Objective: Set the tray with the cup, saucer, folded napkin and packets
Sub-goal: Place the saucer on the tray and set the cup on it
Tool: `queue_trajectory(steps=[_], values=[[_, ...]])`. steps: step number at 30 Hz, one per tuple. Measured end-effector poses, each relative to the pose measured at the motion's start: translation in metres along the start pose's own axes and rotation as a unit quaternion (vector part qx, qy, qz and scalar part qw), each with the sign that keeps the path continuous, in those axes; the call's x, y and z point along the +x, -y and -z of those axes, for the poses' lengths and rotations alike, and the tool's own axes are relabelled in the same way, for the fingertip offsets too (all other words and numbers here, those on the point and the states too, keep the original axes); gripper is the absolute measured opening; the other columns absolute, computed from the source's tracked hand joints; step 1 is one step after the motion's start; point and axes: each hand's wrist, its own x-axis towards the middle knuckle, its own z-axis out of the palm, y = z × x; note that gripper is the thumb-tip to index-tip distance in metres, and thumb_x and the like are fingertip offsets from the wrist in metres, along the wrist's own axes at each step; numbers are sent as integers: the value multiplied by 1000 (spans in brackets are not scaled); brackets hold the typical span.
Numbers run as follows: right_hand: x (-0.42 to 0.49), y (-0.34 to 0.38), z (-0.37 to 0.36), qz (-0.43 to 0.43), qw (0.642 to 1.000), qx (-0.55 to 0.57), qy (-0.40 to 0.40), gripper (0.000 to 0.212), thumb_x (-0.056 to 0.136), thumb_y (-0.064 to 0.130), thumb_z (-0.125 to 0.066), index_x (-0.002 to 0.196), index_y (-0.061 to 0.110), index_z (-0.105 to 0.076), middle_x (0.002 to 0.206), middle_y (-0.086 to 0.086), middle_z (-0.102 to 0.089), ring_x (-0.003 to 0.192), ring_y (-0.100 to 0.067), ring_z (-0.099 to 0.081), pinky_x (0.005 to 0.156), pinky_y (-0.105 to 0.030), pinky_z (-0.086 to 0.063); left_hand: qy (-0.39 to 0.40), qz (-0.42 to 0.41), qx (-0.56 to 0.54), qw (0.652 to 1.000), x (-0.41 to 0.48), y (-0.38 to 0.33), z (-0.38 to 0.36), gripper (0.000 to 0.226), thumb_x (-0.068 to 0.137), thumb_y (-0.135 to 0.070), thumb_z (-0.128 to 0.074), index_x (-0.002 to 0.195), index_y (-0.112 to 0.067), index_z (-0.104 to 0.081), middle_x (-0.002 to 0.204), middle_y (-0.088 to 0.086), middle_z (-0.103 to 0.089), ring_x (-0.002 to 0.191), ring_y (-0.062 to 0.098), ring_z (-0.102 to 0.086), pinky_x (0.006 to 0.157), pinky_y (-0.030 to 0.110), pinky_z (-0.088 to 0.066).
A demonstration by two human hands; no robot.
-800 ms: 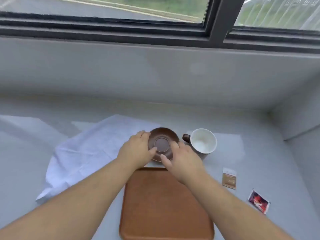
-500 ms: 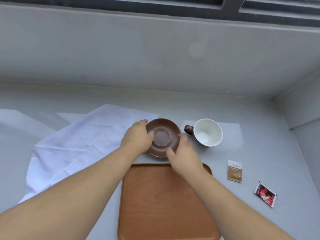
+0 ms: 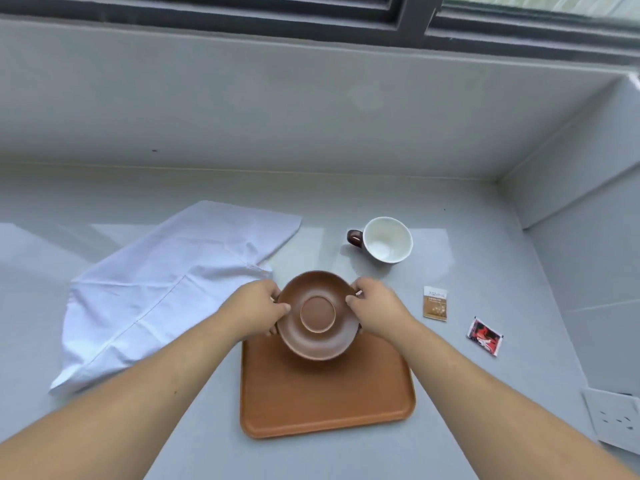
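I hold a brown saucer [image 3: 317, 315] by its two sides, over the far edge of the brown wooden tray [image 3: 325, 396]. My left hand [image 3: 258, 306] grips its left rim and my right hand [image 3: 374, 306] its right rim. A white cup with a brown handle [image 3: 386, 240] stands on the counter beyond the tray, to the right. A white cloth napkin [image 3: 166, 285] lies spread out and rumpled at the left. A tan packet [image 3: 435, 303] and a red packet [image 3: 485, 336] lie to the right of the tray.
The grey counter [image 3: 346, 192] ends at a grey wall under a window at the back and at a side wall on the right. A white wall socket plate [image 3: 614, 420] sits at the lower right.
Both hands have lifted the saucer off the counter and brought it toward me, from beside the cup to above the tray's far edge. The camera has tilted further down.
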Motion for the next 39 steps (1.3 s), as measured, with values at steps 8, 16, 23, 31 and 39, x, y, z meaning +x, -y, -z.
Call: queue_trajectory(steps=[8,16,23,31,39], values=[[-32,-39,-28,-1,998,-44,35,13,98,24,-53,91,13,-54,82,-9,-64,74,-38,-67,68,-51,-61,55,26,4,998,-25,33,-48,18,95,-23,-63,85,-14,-51,59,7,-71,58,24,-76,57,38,-61],[-34,-53,-35,13,998,-59,17,13,101,25,-52,106,14,-56,97,-11,-68,90,-35,-63,77,-43,-57,34,0,15,999,-28,40,-61,15,95,-30,-63,91,-17,-56,64,6,-75,56,17,-75,66,44,-65],[-26,-54,-36,27,997,-66,14,22,102,27,-50,118,14,-56,106,-11,-70,99,-33,-62,77,-36,-49,-4,5,33,999,-28,42,-64,16,94,-36,-63,91,-21,-57,65,2,-74,55,14,-72,65,38,-62],[-16,-60,3,2,998,-16,-53,14,96,34,-53,104,24,-57,93,-1,-70,87,-26,-65,75,-40,-56,-135,-32,55,989,-10,3,-48,24,81,-48,-60,102,-36,-56,87,-14,-68,83,9,-66,71,34,-54],[42,-65,68,-46,974,178,-132,54,97,26,-43,150,31,-34,131,6,-57,106,-23,-65,98,-49,-52,-77,-60,-33,995,65,-109,-43,59,99,-47,-47,155,-38,-30,160,-2,-43,135,23,-52,102,36,-40]])
